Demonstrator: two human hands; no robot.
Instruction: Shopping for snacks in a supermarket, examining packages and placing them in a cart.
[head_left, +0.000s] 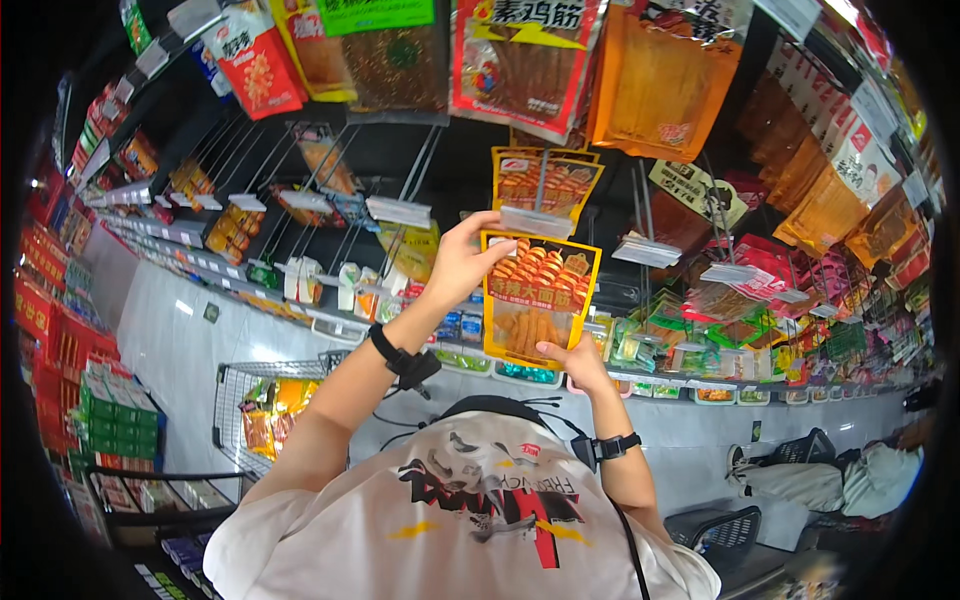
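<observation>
A yellow-edged plastic snack packet (538, 300) is held upright between my two hands. My left hand (469, 255) grips its upper left corner, with the thumb on the front. At its lower right edge my right hand (574, 360) pinches it, thumb also on the front. Just above it, a metal display hook ends in a clear price-tag holder (535, 223), close to my left fingertips. More packets of the same kind (546, 184) hang on that hook behind the holder. Whether the held packet is still on the hook cannot be told.
Large snack bags (525, 67) hang overhead. Bare hooks with a tag holder (399, 212) stick out at the left, another tag holder (645, 250) at the right. A wire cart (240, 375) holding packets stands lower left. Baskets (712, 529) and a person's legs (795, 484) are lower right.
</observation>
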